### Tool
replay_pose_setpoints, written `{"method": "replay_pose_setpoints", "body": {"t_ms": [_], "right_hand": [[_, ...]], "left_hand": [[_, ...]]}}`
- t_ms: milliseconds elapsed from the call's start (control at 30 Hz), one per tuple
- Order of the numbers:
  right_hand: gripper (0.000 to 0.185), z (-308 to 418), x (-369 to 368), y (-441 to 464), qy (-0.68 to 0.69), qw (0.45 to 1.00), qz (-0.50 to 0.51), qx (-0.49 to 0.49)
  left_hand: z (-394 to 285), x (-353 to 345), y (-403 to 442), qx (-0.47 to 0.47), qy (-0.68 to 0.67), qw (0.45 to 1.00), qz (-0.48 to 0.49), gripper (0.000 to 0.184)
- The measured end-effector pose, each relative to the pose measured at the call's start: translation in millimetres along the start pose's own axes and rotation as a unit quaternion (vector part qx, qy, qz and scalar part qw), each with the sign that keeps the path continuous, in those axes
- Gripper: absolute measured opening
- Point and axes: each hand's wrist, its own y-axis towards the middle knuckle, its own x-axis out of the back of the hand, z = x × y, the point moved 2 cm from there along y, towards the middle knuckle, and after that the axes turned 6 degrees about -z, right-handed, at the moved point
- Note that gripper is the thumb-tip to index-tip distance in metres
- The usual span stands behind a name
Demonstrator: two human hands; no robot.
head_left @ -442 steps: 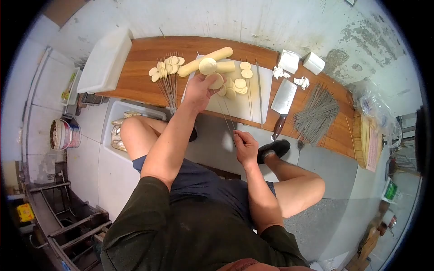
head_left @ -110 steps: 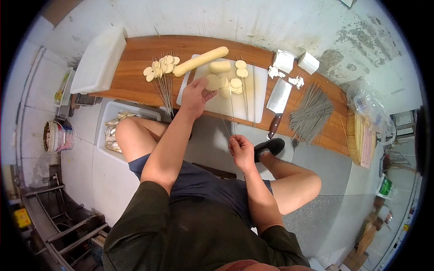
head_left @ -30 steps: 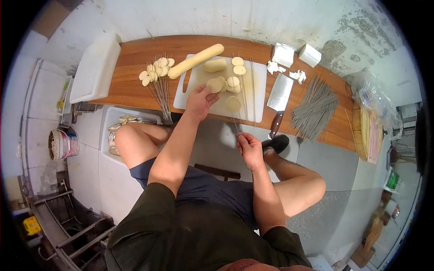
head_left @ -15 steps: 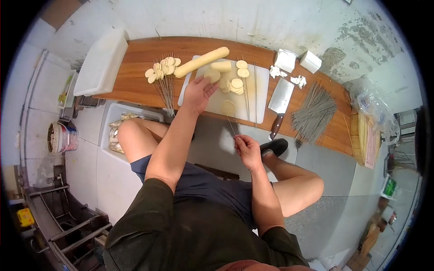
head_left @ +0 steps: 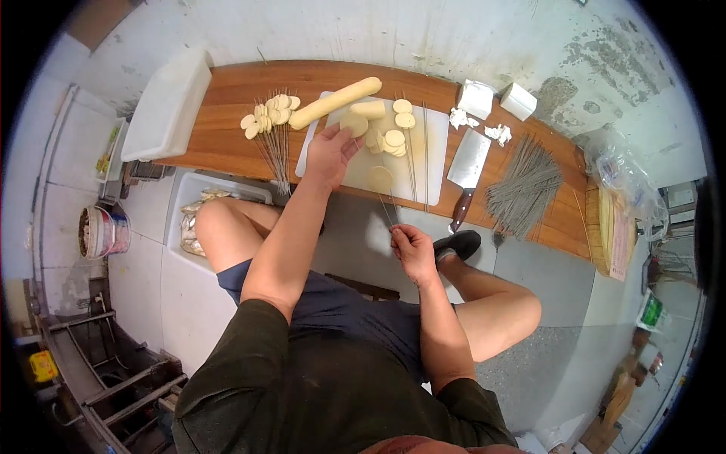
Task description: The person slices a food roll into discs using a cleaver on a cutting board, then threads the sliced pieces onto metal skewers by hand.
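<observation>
My left hand is raised over the near left part of the white cutting board, its fingers closed on a round pale-yellow slice. Lower and to the right, my right hand pinches thin metal skewers near their lower ends. A round slice sits at the far tip of these skewers, just over the board's near edge. On the board lie a short cut piece of pale-yellow roll, several loose slices and skewers carrying slices. One long uncut roll rests across the board's far left corner.
Left of the board is a bunch of skewered slices. A cleaver and a heap of bare skewers lie to the right on the wooden table. White paper packs stand behind; a white bin stands far left.
</observation>
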Motion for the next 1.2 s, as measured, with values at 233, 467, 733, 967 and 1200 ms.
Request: {"method": "replay_pose_setpoints", "body": {"t_ms": [233, 467, 733, 967, 1200], "right_hand": [[0.017, -2, 0, 0, -0.005, 1.0, -0.013, 0.002], [0.018, 0, -3, -2, 0.007, 1.0, -0.011, -0.004], [0.018, 7, -5, -5, 0.005, 1.0, -0.021, -0.017], [0.018, 1, -8, -3, 0.009, 1.0, -0.024, 0.007], [0.018, 4, -9, -4, 0.018, 1.0, -0.02, -0.008]], "left_hand": [[2, -3, -3, -0.003, 0.029, 1.0, -0.003, 0.028], [10, -1, -5, -0.001, 0.034, 0.999, 0.015, 0.026], [6, -6, -9, 0.013, 0.043, 0.999, 0.024, 0.029], [6, -7, -9, 0.022, 0.052, 0.998, 0.012, 0.032], [12, -6, -13, 0.034, 0.059, 0.998, 0.006, 0.032]]}}
